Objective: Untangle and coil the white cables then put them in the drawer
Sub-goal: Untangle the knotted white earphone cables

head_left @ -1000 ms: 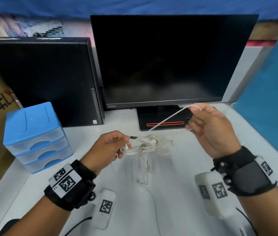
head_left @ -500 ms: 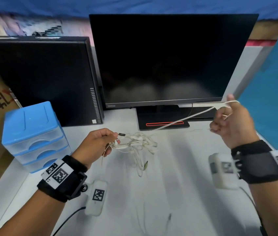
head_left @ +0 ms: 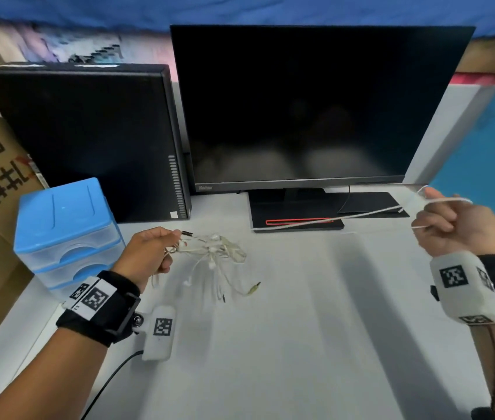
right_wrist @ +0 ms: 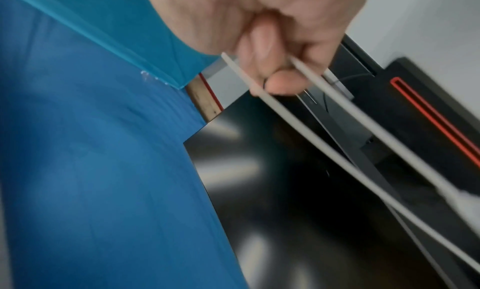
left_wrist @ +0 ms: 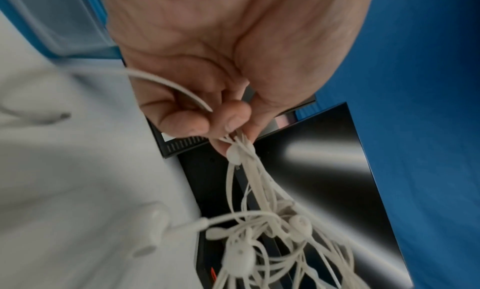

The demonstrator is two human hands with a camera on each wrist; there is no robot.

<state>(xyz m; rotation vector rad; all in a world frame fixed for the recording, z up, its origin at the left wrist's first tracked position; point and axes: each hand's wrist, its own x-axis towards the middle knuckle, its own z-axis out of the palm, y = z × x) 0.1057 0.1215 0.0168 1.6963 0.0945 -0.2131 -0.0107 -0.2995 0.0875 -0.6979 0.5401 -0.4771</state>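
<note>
A tangle of thin white earphone cables hangs above the white table, with plugs and earbuds dangling from it. My left hand pinches the tangle at its left end, fingers curled round several strands. A thicker white cable stretches from the tangle to the far right, where my right hand grips it. In the right wrist view the cable passes as two strands under the curled fingers. The blue drawer unit stands at the left with its three drawers closed.
A black monitor on its black base stands behind the cables. A black computer case sits left of it, behind the drawer unit. A blue panel borders the right side. The white table spreads in front.
My right hand has pulled the thick cable far out to the right, drawing it taut and free of the tangle. The left hand has shifted left and down with the tangle, whose strands now hang looser.
</note>
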